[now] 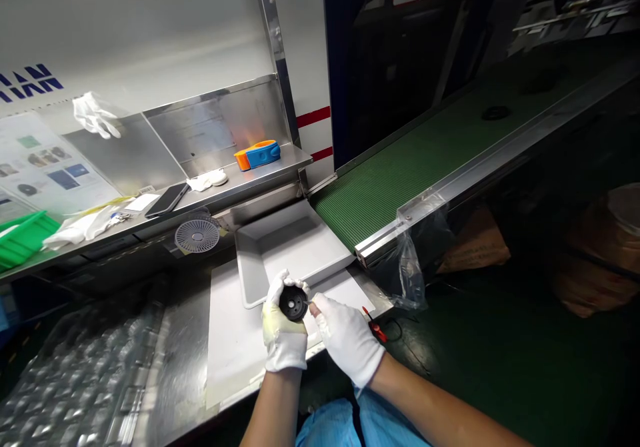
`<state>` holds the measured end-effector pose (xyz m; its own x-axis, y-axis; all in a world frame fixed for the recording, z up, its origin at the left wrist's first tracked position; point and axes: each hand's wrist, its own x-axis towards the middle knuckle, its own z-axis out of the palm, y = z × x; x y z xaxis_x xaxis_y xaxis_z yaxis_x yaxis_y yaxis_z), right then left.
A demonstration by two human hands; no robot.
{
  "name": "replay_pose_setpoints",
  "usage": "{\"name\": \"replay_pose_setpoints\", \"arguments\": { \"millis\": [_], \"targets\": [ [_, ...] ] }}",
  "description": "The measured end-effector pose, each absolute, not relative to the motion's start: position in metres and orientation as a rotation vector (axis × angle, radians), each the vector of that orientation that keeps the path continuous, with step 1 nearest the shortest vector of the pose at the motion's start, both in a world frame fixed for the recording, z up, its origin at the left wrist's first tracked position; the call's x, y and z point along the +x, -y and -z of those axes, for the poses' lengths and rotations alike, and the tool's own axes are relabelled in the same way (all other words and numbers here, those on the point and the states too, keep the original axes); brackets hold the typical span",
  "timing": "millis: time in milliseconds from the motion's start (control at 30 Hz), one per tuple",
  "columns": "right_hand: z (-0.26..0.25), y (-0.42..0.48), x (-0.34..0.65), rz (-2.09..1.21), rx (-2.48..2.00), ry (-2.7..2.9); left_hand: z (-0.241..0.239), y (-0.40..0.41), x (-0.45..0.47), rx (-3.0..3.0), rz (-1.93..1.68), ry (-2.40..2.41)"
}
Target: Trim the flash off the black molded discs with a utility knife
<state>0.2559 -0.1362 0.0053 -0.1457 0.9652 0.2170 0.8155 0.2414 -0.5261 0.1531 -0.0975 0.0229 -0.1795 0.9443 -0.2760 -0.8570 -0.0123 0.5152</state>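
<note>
In the head view, my left hand (284, 330), in a white glove with a yellowish palm, is closed around a round black plastic part (293, 303) with a hole in its middle. My right hand (346, 335), also gloved in white with a bare fingertip showing, is pinched at the part's right rim. A thin thing seems to stick out from those fingers towards the part, too small to make out. Both hands are above the front edge of a white sheet (233, 340) on the metal bench. Just beyond them is a grey tray (285, 240).
A green conveyor belt (390, 180) slopes down to the tray and carries a dark ring (495, 112). On the left lies a clear blister tray (85, 374). The metal shelf holds a blue-orange tape dispenser (257, 155) and a phone (167, 200); below is a fan (197, 235). Red-handled pliers (376, 327) are at right.
</note>
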Motion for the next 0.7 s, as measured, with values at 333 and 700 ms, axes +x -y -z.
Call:
{"name": "replay_pose_setpoints", "arguments": {
  "millis": [333, 700],
  "targets": [
    [-0.005, 0.144, 0.247, -0.472, -1.572, 2.070, -0.016, 0.094, 0.155, 0.185, -1.724, -0.754],
    [0.000, 0.131, 0.254, -0.401, -1.624, 2.012, -0.024, 0.093, 0.145, 0.107, -1.537, -0.717]
  ]
}}
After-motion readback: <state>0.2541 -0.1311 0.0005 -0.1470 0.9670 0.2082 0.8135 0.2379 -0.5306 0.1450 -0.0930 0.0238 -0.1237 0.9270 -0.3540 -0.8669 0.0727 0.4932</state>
